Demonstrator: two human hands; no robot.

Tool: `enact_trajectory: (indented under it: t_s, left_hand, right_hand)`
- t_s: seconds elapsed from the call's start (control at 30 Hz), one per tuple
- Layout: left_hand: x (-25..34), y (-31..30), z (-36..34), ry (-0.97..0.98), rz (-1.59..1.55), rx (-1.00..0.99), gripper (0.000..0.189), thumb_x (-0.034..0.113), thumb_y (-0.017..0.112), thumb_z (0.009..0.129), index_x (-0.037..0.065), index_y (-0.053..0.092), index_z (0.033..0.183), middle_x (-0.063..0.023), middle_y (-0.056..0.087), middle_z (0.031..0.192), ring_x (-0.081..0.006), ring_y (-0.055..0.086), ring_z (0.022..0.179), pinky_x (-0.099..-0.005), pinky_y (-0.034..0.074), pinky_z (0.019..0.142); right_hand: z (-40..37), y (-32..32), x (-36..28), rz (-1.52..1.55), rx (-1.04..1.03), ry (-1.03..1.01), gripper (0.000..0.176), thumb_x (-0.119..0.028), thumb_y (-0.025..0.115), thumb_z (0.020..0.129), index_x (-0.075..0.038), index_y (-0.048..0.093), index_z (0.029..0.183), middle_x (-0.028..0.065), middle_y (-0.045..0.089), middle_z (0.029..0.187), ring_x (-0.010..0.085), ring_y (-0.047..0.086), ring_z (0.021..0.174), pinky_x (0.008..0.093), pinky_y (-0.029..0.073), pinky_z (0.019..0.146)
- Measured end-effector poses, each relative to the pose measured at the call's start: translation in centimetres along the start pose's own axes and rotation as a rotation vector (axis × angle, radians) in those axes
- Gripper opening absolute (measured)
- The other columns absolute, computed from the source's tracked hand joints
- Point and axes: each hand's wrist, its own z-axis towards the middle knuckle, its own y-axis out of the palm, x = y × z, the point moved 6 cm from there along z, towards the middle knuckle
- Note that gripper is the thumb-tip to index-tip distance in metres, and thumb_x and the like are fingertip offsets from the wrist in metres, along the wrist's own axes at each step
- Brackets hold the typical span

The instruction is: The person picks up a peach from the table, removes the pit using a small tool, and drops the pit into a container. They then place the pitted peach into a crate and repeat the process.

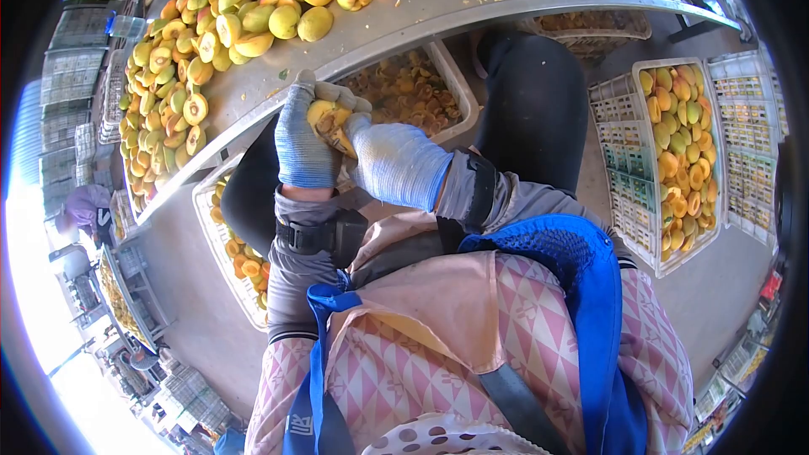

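Note:
Both my hands wear blue and white knit gloves and meet at the edge of the metal table (421, 17). My left hand (308, 139) is closed on a yellow fruit (330, 124) with a brownish cut face. The fingers of my right hand (392, 160) are closed against the same fruit from the other side; whether they also grip a tool is hidden. Below and beyond my hands sits a crate (459, 88) of brown and orange fruit pieces. A large heap of yellow-green fruit (227, 25), several of them halved, lies on the table.
A crate of fruit halves (240, 265) stands by my left leg, another (661, 265) to my right, beside stacked crates (746, 135). A clear bottle (126, 27) is at the table's far left. Another person (87, 206) is at the left.

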Motion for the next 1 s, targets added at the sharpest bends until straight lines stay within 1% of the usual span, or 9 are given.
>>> enact_trajectory:
  t_s: [0.2,0.3,0.4,0.5,0.53,0.6,0.7,0.8,1.0]
  left_hand:
    - [1.5,0.4,-0.6,0.181,0.302,-0.037,0.046,0.041,0.046,0.101,0.001,0.058,0.081,-0.0171,0.063,0.076,-0.0288,0.065,0.067,-0.0367,0.056,0.063]
    - [1.4,0.2,-0.4,0.053,0.297,-0.034,0.056,0.049,0.043,0.099,-0.002,0.061,0.086,-0.0175,0.062,0.077,-0.0277,0.063,0.07,-0.0355,0.054,0.066]
    - [1.2,0.7,-0.5,0.044,0.122,-0.028,0.06,0.053,0.043,0.098,-0.003,0.063,0.088,-0.0169,0.064,0.08,-0.0271,0.064,0.07,-0.0354,0.055,0.067]
    - [1.2,0.5,-1.4,0.229,0.082,-0.016,0.061,0.054,0.039,0.1,-0.002,0.062,0.09,-0.0156,0.066,0.083,-0.0228,0.065,0.075,-0.0329,0.055,0.066]
    - [1.5,0.2,-1.4,0.401,0.304,-0.02,0.061,0.052,0.04,0.1,-0.003,0.065,0.088,-0.0143,0.067,0.079,-0.0199,0.064,0.069,-0.0298,0.053,0.063]
    - [1.8,-0.5,-1.4,0.354,0.41,0.058,0.061,0.05,0.042,0.1,-0.003,0.066,0.083,-0.013,0.066,0.073,-0.0186,0.062,0.063,-0.0281,0.052,0.061]
    - [2.4,0.0,-1.7,0.341,0.457,0.131,0.056,0.043,0.047,0.1,-0.002,0.067,0.073,-0.0107,0.065,0.065,-0.0172,0.061,0.057,-0.0265,0.05,0.057]
    - [2.7,-0.2,-1.6,0.368,0.541,0.11,0.051,0.039,0.05,0.1,-0.003,0.067,0.075,-0.0112,0.066,0.066,-0.0175,0.062,0.057,-0.0269,0.05,0.057]
    - [3.7,-0.4,-1.7,0.474,0.631,0.178,0.046,0.035,0.053,0.099,-0.003,0.068,0.077,-0.0113,0.067,0.066,-0.0171,0.063,0.058,-0.0265,0.05,0.058]
  right_hand:
    - [0.7,1.0,0.1,0.586,-0.021,-0.002,0.029,-0.011,0.064,0.084,0.004,0.058,0.108,0.0214,0.067,0.086,0.0348,0.068,0.079,0.0395,0.054,0.071]
    - [0.5,0.8,-0.4,0.786,-0.105,0.134,0.016,-0.008,0.061,0.086,0.001,0.062,0.098,0.015,0.064,0.074,0.0255,0.065,0.07,0.0357,0.053,0.067]
    - [0.4,2.0,0.1,1.002,-0.165,0.262,0.015,-0.009,0.061,0.087,0.001,0.062,0.098,0.013,0.064,0.074,0.0227,0.063,0.068,0.0343,0.052,0.064]
    - [-0.2,2.6,0.0,1.264,-0.249,0.459,0.017,-0.01,0.061,0.087,0.001,0.061,0.1,0.0124,0.063,0.072,0.0223,0.063,0.066,0.0345,0.052,0.063]
    - [0.0,2.5,0.1,1.126,-0.191,0.347,0.02,-0.011,0.061,0.087,0.002,0.06,0.103,0.013,0.065,0.076,0.0239,0.064,0.068,0.0352,0.052,0.065]
    - [0.4,2.8,0.1,0.844,-0.083,0.12,0.027,-0.012,0.062,0.088,0.003,0.058,0.11,0.0143,0.067,0.082,0.0271,0.067,0.074,0.0365,0.054,0.069]
    - [0.6,1.8,0.4,0.391,0.033,-0.09,0.027,-0.014,0.063,0.087,0.003,0.057,0.107,0.0219,0.067,0.082,0.0351,0.068,0.078,0.0393,0.055,0.071]
    - [0.8,0.9,0.6,0.26,-0.032,-0.128,0.031,-0.018,0.066,0.085,0.002,0.056,0.107,0.0256,0.066,0.083,0.0398,0.067,0.081,0.0429,0.055,0.07]
    - [-0.5,-0.6,-0.5,-0.127,0.078,-0.072,0.029,-0.024,0.062,0.088,0.001,0.057,0.102,0.0188,0.069,0.081,0.0376,0.067,0.078,0.0451,0.053,0.07]
